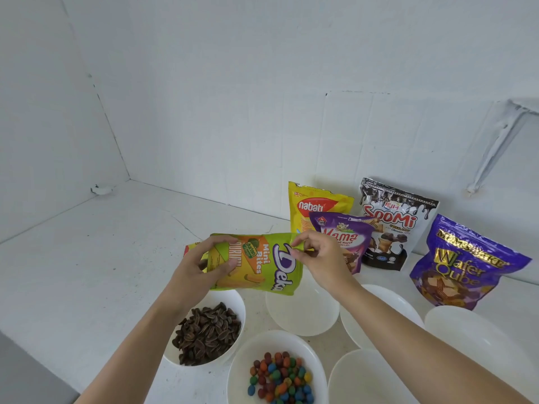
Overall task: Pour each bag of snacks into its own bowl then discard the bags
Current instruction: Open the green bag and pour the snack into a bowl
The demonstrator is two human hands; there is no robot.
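Note:
I hold a green Deka Mini Bites bag sideways in the air above the bowls. My left hand grips its bottom end, and my right hand pinches its top edge between thumb and fingers. Below it stands an empty white bowl. A bowl of dark sunflower seeds sits at the left, and a bowl of coloured candies is at the front. Three more empty white bowls stand to the right.
Against the back wall stand a yellow Nabati bag, a purple Mama wafer bag, a Soomi bag and a purple Wafer Qube bag. A red and yellow wrapper peeks out behind my left hand. White walls enclose the counter.

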